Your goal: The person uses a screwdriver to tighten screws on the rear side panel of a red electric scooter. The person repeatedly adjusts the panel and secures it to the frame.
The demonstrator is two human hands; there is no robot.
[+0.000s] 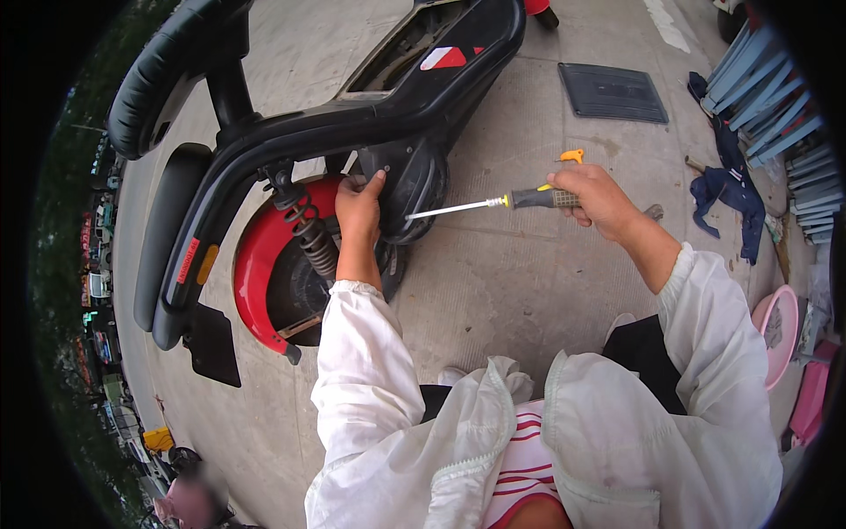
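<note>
Screwdriver [522,199] with steel shaft and grey-yellow handle is held in the right grip [595,198] at two o'clock, left grip [359,207] curled by the rounded black plastic cover [423,181] at twelve (can't tell if pinching), so cover's still on, honestly can't see what's undone.

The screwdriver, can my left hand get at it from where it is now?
Probably yes: the left hand looks close to the tip end of the screwdriver, with nothing visible standing between them, though the right hand holds its other end.
</note>
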